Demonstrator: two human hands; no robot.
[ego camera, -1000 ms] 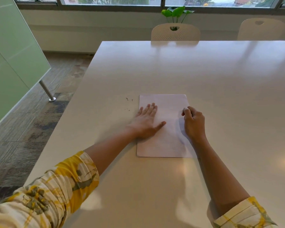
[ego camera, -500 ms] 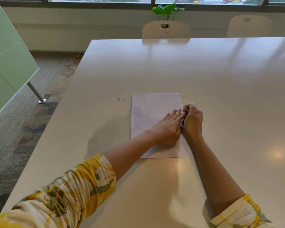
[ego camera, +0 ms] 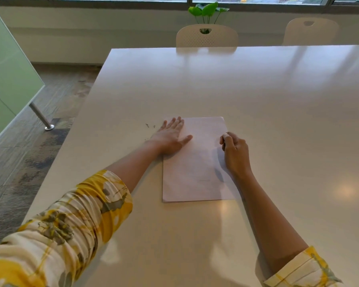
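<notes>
Found at frame centre: folded paper [ego camera: 197, 162], flat on surface [ego camera: 257, 96]. Pressing its upper left corner: left hand [ego camera: 170, 135], fingers straight. Curled at right edge: right hand [ego camera: 235, 152]; pinching or only pressing, cannot tell. Judged step: creasing. Called for next: firm stroke along that edge, paper pinned.

— What is lying there?
— A pale, pinkish-white sheet of paper [ego camera: 195, 168] is lying flat on the desk [ego camera: 216, 83], toward its left side.
— How is it sitting?
— It is running lengthwise away from the person. Layered edges are showing along its near side, so it is looking folded double.
</notes>
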